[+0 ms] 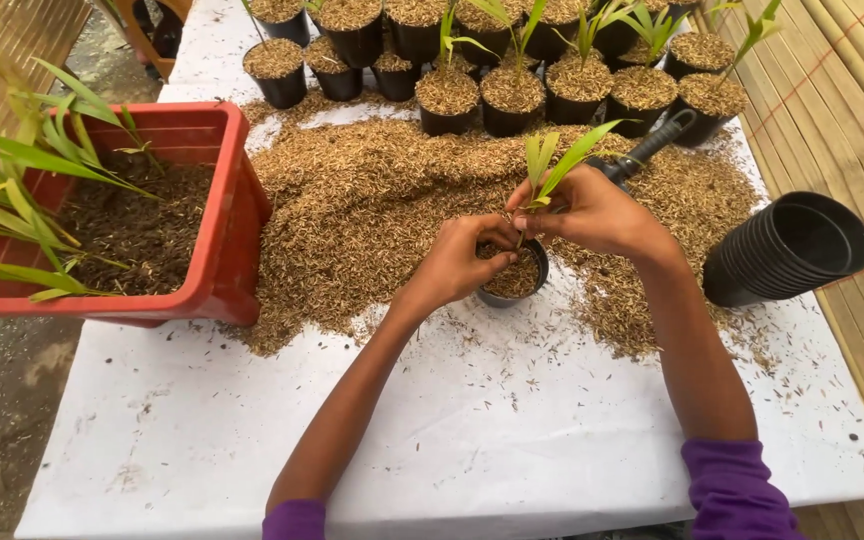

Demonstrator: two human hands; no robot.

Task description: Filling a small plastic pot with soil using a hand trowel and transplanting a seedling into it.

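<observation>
Red plastic crate (227,215) w/ dark soil sits far left on white table (512,440). Left hand (464,258) pinches husk fill at rim of small black plastic pot (497,297), centre; right hand (592,210) closed on green seedling (549,165) standing in it. Stacked black pots (787,250) lie right.

Under your hands: a small pot (512,285) of matt black plastic, filled with dry, rough, straw-coloured husk (372,210). The worktop (512,430) wears a white, smooth sheet, faintly soiled. The crate (222,230) is glossy red plastic holding dark, crumbly compost. The stacked pots (787,250) are thin black plastic, slightly shiny. Your sleeves (737,490) are soft purple cloth.
</observation>
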